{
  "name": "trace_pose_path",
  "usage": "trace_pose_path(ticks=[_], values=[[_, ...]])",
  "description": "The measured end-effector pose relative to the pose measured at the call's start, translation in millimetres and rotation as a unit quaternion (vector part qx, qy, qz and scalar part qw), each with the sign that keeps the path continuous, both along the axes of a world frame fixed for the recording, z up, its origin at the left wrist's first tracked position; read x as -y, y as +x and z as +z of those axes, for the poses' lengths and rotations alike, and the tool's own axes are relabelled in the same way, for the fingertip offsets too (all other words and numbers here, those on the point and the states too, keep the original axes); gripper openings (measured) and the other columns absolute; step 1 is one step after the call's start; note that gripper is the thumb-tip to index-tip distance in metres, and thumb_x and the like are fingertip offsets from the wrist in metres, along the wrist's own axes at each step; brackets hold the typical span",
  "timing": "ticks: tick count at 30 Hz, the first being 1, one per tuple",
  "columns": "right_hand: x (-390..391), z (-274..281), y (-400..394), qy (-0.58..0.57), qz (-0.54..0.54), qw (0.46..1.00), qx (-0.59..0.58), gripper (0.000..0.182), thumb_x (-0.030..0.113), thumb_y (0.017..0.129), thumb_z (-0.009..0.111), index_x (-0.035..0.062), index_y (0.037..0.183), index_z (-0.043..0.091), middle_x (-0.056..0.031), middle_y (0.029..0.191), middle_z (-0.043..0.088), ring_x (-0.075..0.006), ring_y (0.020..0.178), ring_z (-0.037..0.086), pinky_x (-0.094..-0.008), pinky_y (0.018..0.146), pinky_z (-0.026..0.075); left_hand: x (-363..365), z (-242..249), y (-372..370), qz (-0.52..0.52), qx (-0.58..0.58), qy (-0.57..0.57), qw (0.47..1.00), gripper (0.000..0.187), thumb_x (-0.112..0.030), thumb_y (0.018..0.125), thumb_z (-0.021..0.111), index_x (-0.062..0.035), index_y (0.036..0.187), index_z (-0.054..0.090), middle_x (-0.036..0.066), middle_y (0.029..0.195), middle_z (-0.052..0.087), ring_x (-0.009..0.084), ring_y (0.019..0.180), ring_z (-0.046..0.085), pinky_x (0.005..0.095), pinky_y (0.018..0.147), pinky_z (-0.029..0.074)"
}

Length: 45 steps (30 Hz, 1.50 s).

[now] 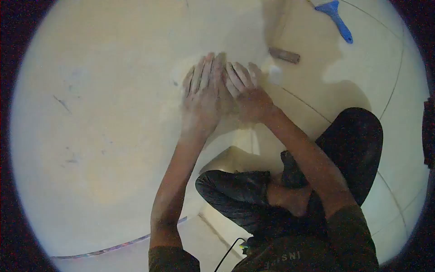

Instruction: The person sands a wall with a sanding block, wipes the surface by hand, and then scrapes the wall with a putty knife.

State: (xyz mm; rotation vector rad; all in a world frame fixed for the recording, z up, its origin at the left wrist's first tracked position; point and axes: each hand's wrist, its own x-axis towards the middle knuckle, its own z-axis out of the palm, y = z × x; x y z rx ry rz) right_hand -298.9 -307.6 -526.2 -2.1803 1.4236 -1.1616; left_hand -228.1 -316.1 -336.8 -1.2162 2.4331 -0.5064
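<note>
My left hand [202, 93] lies flat on a large pale surface [118, 127], its fingers stretched out and close together. Right beside it, my right hand [248, 90] also rests with fingers extended, near the right edge of that surface. Whitish dust coats the fingers of both hands. Whether anything thin lies under the palms is hidden. Dark scuffs and yellowish patches mark the pale surface to the left of my hands.
A small brown block [284, 55] lies on the tiled floor [389, 149] right of my hands. Farther up is a blue-handled tool [337, 20] with a widened head. My bent leg [349, 149] is at the right. A coloured strip [122, 245] edges the surface below.
</note>
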Motion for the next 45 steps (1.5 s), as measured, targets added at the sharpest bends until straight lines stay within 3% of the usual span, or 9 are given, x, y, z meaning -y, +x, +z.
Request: trace_pose_path(ticks=[8,14,20,23,29,35,38,40,45], values=[[-1.3,2.3,0.9,-0.025,-0.019,0.998,0.057,0.067,0.030,0.093,0.055,0.0029,0.153,0.043,-0.0157,0.167,0.028,-0.0360,0.154,0.026,-0.0629,0.123,0.020,-20.8,17.4,4.5,0.041,0.071,0.008,0.997,0.064,-0.015,0.102,0.044,-0.0077,0.163,0.027,0.015,0.168,0.030,0.0300,0.157,0.025,0.0470,0.129,0.015],[-10.5,20.8,-18.9,0.026,0.035,0.995,-0.086,0.079,0.034,0.087,0.063,0.0003,0.155,0.040,-0.0191,0.166,0.030,-0.0380,0.153,0.027,-0.0637,0.122,0.020,-11.3,6.4,-0.8,0.023,-0.010,-0.002,1.000,0.066,-0.011,0.099,0.045,-0.0075,0.163,0.027,0.015,0.168,0.031,0.0300,0.156,0.026,0.0472,0.129,0.016],[-8.3,11.0,-12.5,0.001,0.029,0.999,0.035,0.073,0.033,0.087,0.062,-0.0014,0.150,0.046,-0.0215,0.166,0.030,-0.0397,0.153,0.026,-0.0639,0.123,0.019,-10.8,12.2,6.9,-0.002,0.034,0.022,0.999,0.064,-0.015,0.102,0.045,-0.0078,0.162,0.028,0.016,0.166,0.033,0.0309,0.155,0.028,0.0474,0.128,0.017],[-10.2,16.4,-16.1,0.046,0.039,0.992,-0.111,0.076,0.036,0.088,0.062,-0.0012,0.151,0.044,-0.0206,0.164,0.032,-0.0384,0.153,0.025,-0.0634,0.123,0.019,0.2,-0.2,-7.9,-0.022,-0.021,0.020,0.999,0.063,-0.011,0.101,0.043,-0.0086,0.162,0.029,0.016,0.166,0.033,0.0309,0.155,0.028,0.0472,0.128,0.018],[-1.7,-2.9,0.2,-0.087,-0.060,0.994,-0.019,0.065,0.039,0.089,0.060,0.0041,0.143,0.056,-0.0199,0.162,0.034,-0.0376,0.153,0.025,-0.0659,0.123,0.017,-6.3,6.2,9.6,-0.006,0.022,0.045,0.999,0.062,-0.011,0.102,0.041,-0.0086,0.162,0.029,0.016,0.167,0.033,0.0303,0.155,0.028,0.0467,0.128,0.019],[-9.4,22.9,-30.3,0.072,0.111,0.986,-0.103,0.073,0.040,0.085,0.065,0.0052,0.147,0.051,-0.0181,0.164,0.034,-0.0399,0.151,0.028,-0.0673,0.121,0.017,4.1,-16.2,-9.2,-0.012,-0.015,0.017,1.000,0.066,-0.010,0.099,0.043,-0.0093,0.163,0.028,0.015,0.167,0.032,0.0289,0.157,0.026,0.0461,0.128,0.018],[-1.6,0.0,-4.4,-0.070,-0.030,0.997,-0.034,0.075,0.052,0.082,0.067,0.0052,0.140,0.060,-0.0212,0.163,0.034,-0.0428,0.152,0.025,-0.0685,0.122,0.014,-6.2,-1.4,1.3,0.019,0.029,0.023,0.999,0.067,-0.012,0.099,0.045,-0.0084,0.163,0.027,0.014,0.168,0.031,0.0287,0.157,0.025,0.0459,0.129,0.017],[-3.5,-8.1,-5.4,-0.052,-0.019,0.998,0.030,0.071,0.053,0.083,0.067,0.0054,0.135,0.064,-0.0212,0.163,0.033,-0.0427,0.152,0.024,-0.0689,0.122,0.013,-12.0,5.2,2.7,0.013,0.085,0.031,0.996,0.066,-0.015,0.100,0.047,-0.0074,0.163,0.027,0.013,0.168,0.031,0.0286,0.157,0.025,0.0457,0.129,0.017],[-9.0,-8.6,-9.2,0.001,0.047,0.999,-0.019,0.070,0.050,0.084,0.067,0.0046,0.137,0.062,-0.0217,0.162,0.036,-0.0414,0.151,0.026,-0.0685,0.122,0.013,13.1,-22.4,-20.2,-0.045,-0.023,0.011,0.999,0.067,-0.017,0.100,0.048,-0.0065,0.162,0.027,0.013,0.168,0.032,0.0286,0.156,0.027,0.0459,0.129,0.018]])
